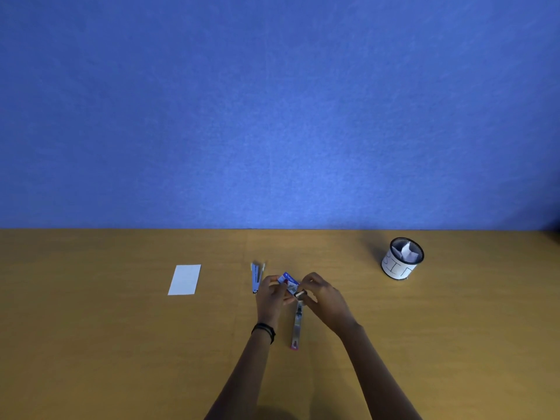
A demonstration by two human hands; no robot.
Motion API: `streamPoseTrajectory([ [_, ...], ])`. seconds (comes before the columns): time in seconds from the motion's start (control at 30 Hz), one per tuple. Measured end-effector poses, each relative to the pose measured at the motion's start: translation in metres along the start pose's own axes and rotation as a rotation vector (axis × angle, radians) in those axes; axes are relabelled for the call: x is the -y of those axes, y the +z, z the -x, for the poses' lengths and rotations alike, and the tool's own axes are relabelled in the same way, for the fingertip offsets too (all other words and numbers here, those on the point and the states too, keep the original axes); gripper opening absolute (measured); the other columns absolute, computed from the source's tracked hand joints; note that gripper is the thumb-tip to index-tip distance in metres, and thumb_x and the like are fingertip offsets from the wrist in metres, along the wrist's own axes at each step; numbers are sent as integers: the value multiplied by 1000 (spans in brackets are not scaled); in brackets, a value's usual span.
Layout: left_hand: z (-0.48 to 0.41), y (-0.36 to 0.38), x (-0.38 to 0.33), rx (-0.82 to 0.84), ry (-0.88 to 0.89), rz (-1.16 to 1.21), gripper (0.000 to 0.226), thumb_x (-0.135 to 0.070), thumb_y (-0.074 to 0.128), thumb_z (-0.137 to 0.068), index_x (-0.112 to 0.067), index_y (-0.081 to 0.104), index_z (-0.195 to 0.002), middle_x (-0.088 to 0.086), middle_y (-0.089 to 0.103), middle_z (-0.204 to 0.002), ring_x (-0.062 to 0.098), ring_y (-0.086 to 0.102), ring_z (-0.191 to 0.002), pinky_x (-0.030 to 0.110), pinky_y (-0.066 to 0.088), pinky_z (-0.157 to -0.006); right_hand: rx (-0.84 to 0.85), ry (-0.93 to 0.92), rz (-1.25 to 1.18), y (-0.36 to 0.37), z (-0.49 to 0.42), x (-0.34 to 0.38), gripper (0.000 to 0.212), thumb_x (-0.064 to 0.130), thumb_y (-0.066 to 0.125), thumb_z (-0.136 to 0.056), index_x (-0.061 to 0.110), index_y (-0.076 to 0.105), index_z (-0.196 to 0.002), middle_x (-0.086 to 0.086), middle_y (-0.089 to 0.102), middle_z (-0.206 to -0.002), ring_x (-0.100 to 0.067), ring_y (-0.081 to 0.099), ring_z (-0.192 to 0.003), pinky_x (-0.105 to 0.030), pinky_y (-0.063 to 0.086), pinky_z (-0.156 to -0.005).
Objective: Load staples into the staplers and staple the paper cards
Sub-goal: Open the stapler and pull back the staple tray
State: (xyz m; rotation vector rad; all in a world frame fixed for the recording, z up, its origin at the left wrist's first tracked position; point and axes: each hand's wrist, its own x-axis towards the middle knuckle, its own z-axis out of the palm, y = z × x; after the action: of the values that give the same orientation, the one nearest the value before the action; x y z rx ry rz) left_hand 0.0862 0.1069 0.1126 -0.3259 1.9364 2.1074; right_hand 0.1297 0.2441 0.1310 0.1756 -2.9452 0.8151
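blue wall behind the desk (pixel 121 344); left hand (pixel 270 294) pinches the staple box (pixel 288 280), right hand (pixel 324 295) pinches its drawer end, opened stapler (pixel 297 324) lengthwise just below

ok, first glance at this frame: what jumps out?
Both hands meet at table centre: the left hand holds a small blue staple box while the right hand works at its end, above an opened stapler. A white paper card lies left; a labelled bin stands far right.
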Motion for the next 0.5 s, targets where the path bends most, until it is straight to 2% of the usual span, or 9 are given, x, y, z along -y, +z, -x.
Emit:
streamPoseTrajectory([
  [0.1,0,0,2,3,-12,11,12,-6,58,-91,-2,55,-102,10,65,-72,12,66,-59,22,57,-56,-61,-63,57,0,2,1,13,11,59,-85,16,62,-97,1,57,-108,-12,54,-98,-22,44,-71],
  [0.23,0,0,2,-2,-35,34,15,-4,58,-90,-1,54,-104,13,64,-73,14,65,-61,22,57,-56,-48,-126,100,0,2,3,12,5,61,-81,12,63,-91,-2,63,-97,-18,55,-92,-21,39,-73],
  [0.37,-1,-1,3,0,-53,50,17,-4,58,-90,-1,53,-106,16,64,-79,17,64,-64,22,57,-56,1,-100,96,0,1,1,8,6,60,-82,11,60,-88,-3,65,-90,-19,55,-87,-19,31,-69],
  [0.5,0,-1,5,-5,-61,49,16,-4,58,-91,-1,53,-106,18,64,-83,19,64,-67,21,58,-56,39,-65,68,0,1,0,6,10,58,-85,13,59,-90,0,64,-92,-15,52,-89,-16,27,-63],
])
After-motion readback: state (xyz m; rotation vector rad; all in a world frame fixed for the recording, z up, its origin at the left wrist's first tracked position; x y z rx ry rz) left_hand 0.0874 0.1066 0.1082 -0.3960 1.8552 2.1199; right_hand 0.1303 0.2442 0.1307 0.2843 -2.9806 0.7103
